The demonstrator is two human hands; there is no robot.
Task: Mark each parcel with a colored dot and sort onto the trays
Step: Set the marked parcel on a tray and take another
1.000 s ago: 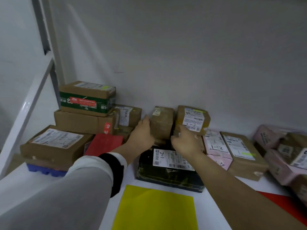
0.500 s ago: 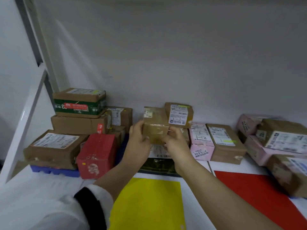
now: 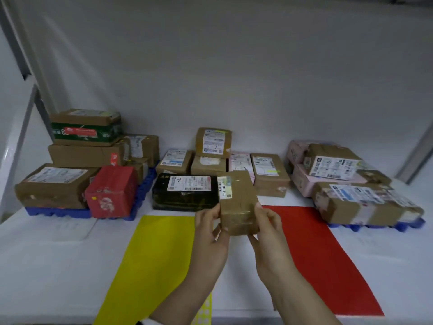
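As your left hand [image 3: 210,234] and right hand [image 3: 268,233] pinch the brown parcel [image 3: 237,202], yellow sheet [image 3: 152,259] left of it, red sheet [image 3: 323,254] right.

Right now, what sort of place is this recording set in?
Most likely a parcel-sorting station. Taped cardboard parcels with shipping labels are stacked on a blue tray, a yellow sheet and a red sheet lie on the white table, and the left hand and right hand hold a small brown parcel.

Single head-worn wide-angle view, facing forward and down over the tabletop [image 3: 46,266] toward its far edge; left hand [image 3: 210,233] and right hand [image 3: 267,235] close, lower centre.
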